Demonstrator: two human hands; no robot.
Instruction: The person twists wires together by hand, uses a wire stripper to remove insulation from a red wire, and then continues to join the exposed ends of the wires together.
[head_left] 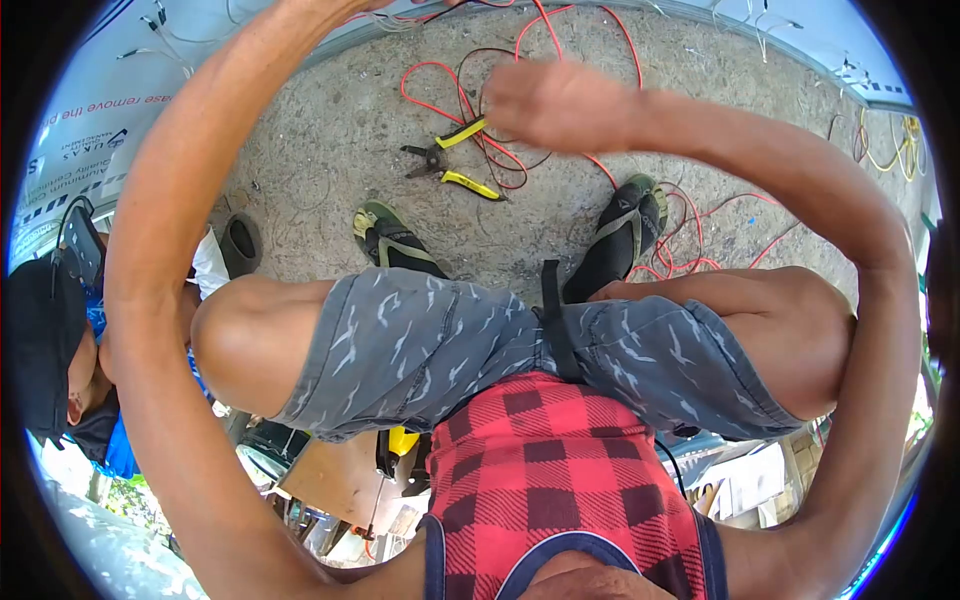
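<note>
My left hand (385, 3) is at the top edge, mostly cut off, beside a panel frame and thin wires. What its fingers do is hidden. Over the concrete floor my right hand (560, 105) is smeared by motion, so its fingers cannot be made out. Just left of it on the floor, as seen from above, lies a wire stripper (433, 158) with yellow handles spread apart and a dark head. Red wire (425, 66) runs in loops around the tool and under my right hand. A thinner dark wire lies among the loops.
A film-covered panel (85, 150) stands at the left, and another with loose wire ends lines the top. A person in a dark cap (40, 340) is close at my left. A dark shoe (241, 246) lies nearby. More red wire (695, 225) surrounds my right foot. Behind me is a brown board (340, 480).
</note>
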